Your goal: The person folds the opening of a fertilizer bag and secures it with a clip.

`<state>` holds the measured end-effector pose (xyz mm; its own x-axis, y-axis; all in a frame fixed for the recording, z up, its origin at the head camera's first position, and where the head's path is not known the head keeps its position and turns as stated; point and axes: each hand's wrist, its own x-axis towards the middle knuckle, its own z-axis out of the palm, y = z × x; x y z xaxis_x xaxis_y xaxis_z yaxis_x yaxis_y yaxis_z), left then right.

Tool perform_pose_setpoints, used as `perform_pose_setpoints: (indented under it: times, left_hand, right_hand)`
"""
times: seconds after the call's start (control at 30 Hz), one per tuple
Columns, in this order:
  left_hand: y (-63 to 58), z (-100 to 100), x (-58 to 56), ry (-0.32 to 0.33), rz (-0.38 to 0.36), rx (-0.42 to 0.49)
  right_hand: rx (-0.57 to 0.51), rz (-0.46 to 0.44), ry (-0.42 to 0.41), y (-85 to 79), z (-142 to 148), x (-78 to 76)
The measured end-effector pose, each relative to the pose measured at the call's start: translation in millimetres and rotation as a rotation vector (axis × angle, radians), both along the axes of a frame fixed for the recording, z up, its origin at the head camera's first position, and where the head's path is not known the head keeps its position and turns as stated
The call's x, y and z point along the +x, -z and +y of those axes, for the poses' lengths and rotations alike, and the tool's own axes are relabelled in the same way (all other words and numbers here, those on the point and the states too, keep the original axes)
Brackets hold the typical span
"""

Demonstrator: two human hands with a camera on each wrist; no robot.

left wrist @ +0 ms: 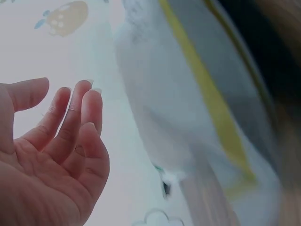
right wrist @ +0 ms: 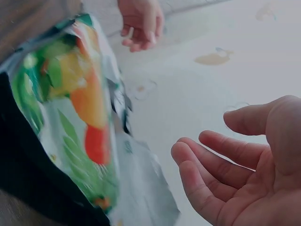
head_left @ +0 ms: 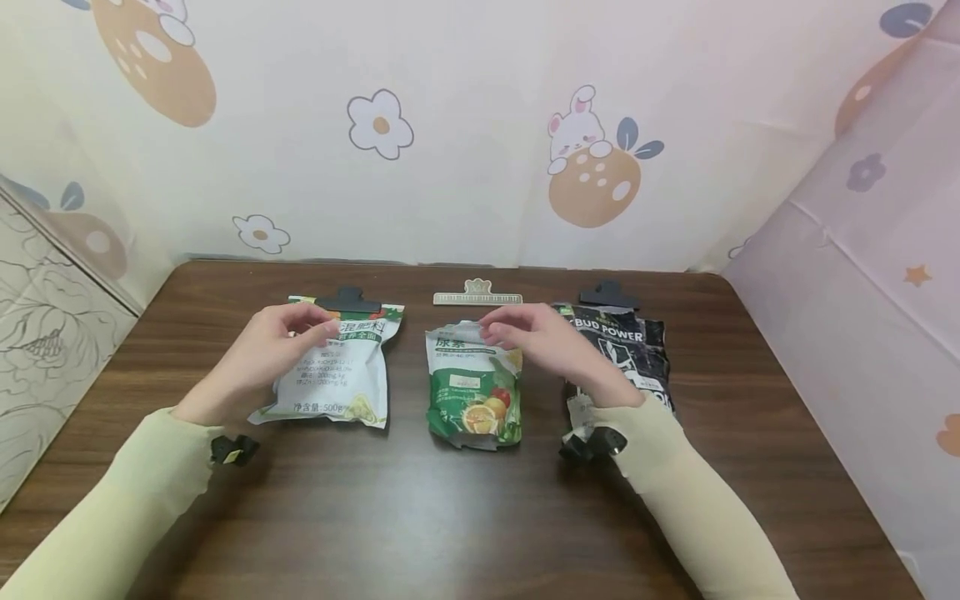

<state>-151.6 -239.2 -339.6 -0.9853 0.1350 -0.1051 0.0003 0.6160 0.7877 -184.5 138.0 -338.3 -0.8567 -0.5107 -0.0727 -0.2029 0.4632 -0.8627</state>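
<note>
My left hand [head_left: 279, 343] hovers over the white bag [head_left: 337, 385] on the left, its fingers loosely bent. Nothing is between its thumb and fingers in the left wrist view. Over the upper right corner of the green and white pouch [head_left: 468, 392] is my right hand [head_left: 553, 343]. It too is relaxed and empty, with thumb and fingers apart in the right wrist view, where the pouch's fruit print [right wrist: 87, 99] shows beside it. The pouch's top edge looks uneven. Behind the pouch, apart from it, lies a pale ruler-marked clip [head_left: 477, 295].
A black bag [head_left: 626, 343] lies on the right, partly hidden by my right forearm. One black clip [head_left: 348, 300] is at the white bag's top edge and another black clip [head_left: 609, 295] behind the black bag. The brown wooden table [head_left: 420, 517] meets a patterned wall covering [head_left: 465, 200].
</note>
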Motion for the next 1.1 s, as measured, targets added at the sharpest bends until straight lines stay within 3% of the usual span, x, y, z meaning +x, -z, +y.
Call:
perform_pose_setpoints:
  times: [0.23,0.57,0.8,1.1]
  left_hand:
    - [1.8,23.5,-10.7,0.082,0.074,0.031]
    - [8.8,58.8,-22.0,0.116,0.052,0.175]
    - [22.4,82.9,-32.1,0.107,0.016,0.292]
    - [46.3,92.9,-39.6,0.13,0.022,0.213]
  right_hand:
    - [-0.074,-0.02,0.079,-1.3,20.7,-1.9]
    - [0.077,0.052,0.122,-1.9,37.4,-7.2]
    - [0.178,0.136,0.158,5.2,43.0,-13.3]
    - [0.34,0.198,0.108,18.1,43.7,-19.1]
